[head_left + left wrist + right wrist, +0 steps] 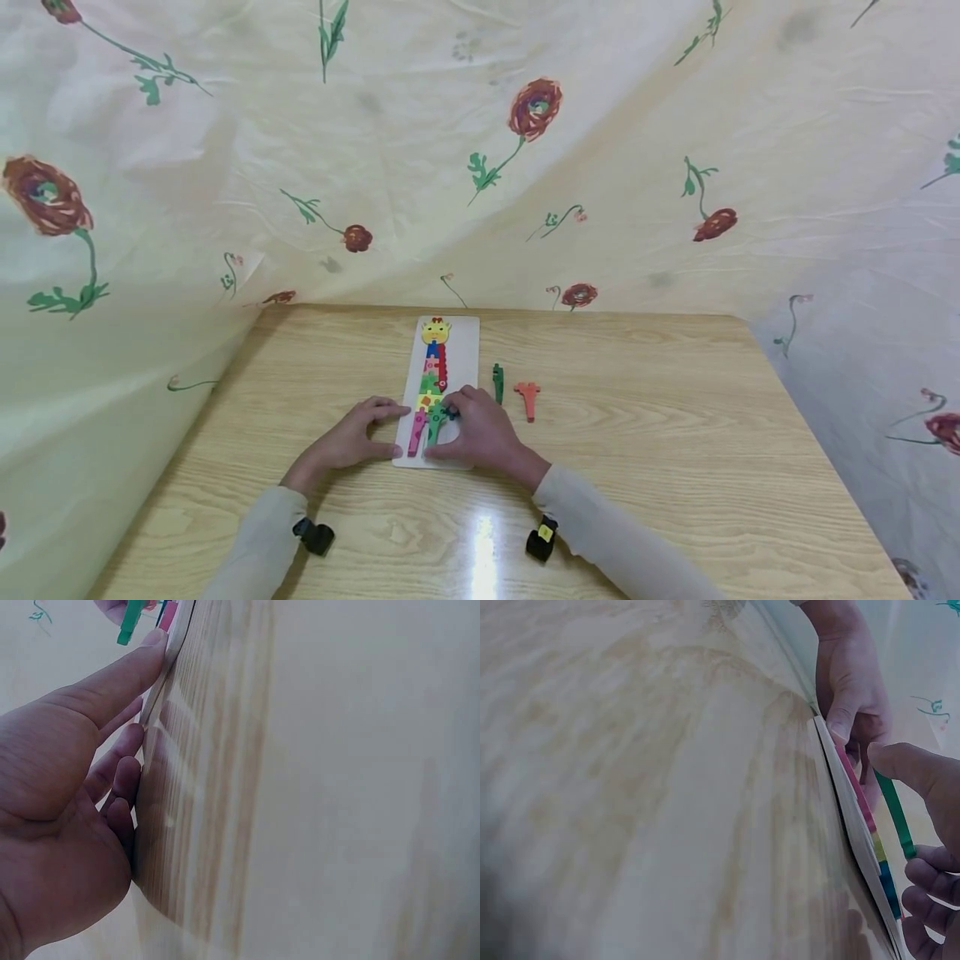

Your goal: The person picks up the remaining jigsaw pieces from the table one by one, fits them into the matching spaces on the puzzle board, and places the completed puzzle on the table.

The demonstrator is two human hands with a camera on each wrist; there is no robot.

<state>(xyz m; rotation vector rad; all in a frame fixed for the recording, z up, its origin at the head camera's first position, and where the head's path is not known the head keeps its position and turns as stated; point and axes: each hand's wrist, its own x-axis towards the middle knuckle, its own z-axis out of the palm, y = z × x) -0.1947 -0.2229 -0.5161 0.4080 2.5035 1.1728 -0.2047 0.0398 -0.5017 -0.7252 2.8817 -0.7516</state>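
A white board point(463, 350) carries a giraffe puzzle with a yellow head point(435, 331), colored neck pieces, a red mane piece point(442, 367) and a pink leg piece point(416, 433). My right hand point(483, 429) pinches a green puzzle piece point(437, 421) between thumb and fingers. In the right wrist view this green piece point(895, 814) is tilted, a little apart from the board's surface. On the board's left edge rest the thumb and fingertips of my left hand point(348, 436), fairly straight. A dark teal bit by the right fingers is partly hidden.
Right of the board lie a dark green piece point(498, 385) and an orange-red piece point(529, 400) on the wooden table point(660, 450). Flowered cloth point(420, 150) hangs behind and at both sides. Each wrist wears a small black camera point(318, 537).
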